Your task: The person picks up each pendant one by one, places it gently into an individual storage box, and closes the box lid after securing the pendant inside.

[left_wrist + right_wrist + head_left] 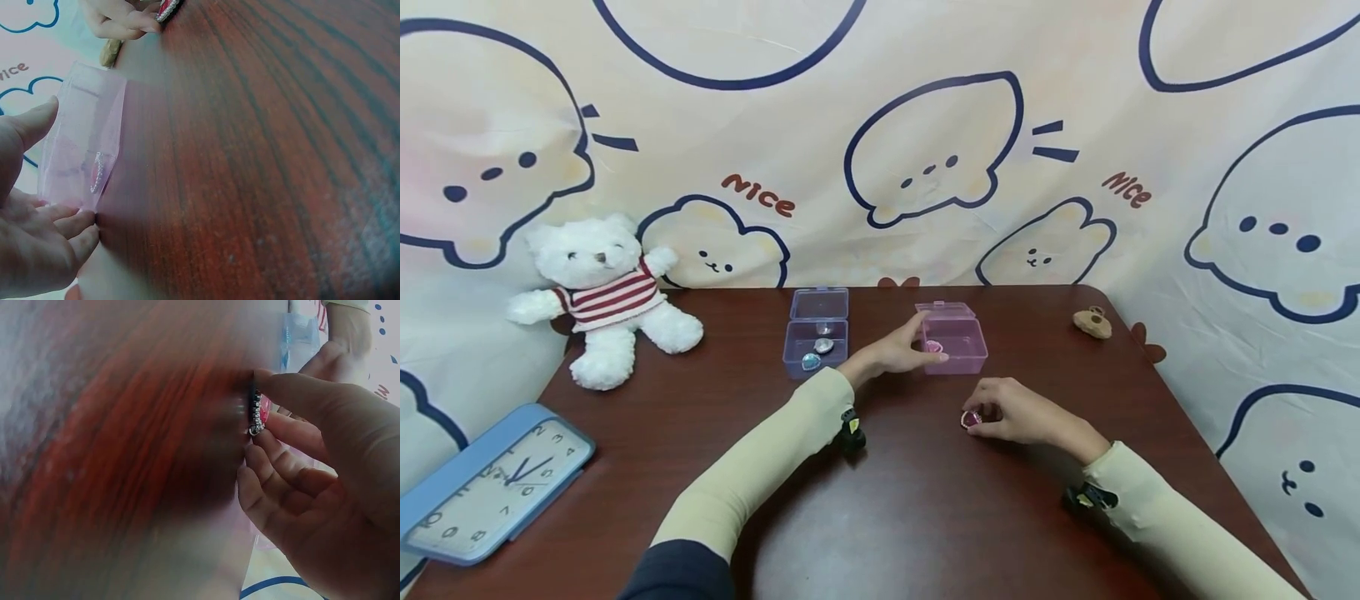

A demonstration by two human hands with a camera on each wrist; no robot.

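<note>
Fingers of my right hand (pixel 1024 411) are pinching a red-gemmed ornament (pixel 971 419) by its rim; the right wrist view is showing its sparkling border nearly edge-on, and I cannot tell whether it is touching the table (pixel 880 517); the piece is sitting nearer to me than the pink plastic box (pixel 966 365), just apart from it. My left hand (pixel 895 348) is gripping that box at its left end, thumb lying by the front corner and the other fingers reaching toward the back; its pink lid (pixel 946 310) is leaning back, and a pink ornament (pixel 933 347) with a beaded edge is lying inside, toward the left end.

Near my left wrist, a violet plastic box (pixel 792 348) is standing with its lid tipped back; a blue ornament (pixel 811 362) and a silvery one (pixel 823 345) are lying in it. Farther left, a white teddy bear (pixel 613 302) is wearing a striped top, and a blue-cased clock (pixel 505 483) is lying closer to me; at the far right, a tan rounded object (pixel 1092 323) is resting by the table's corner; a cartoon-printed cloth (pixel 820 125) is hanging behind everything.
</note>
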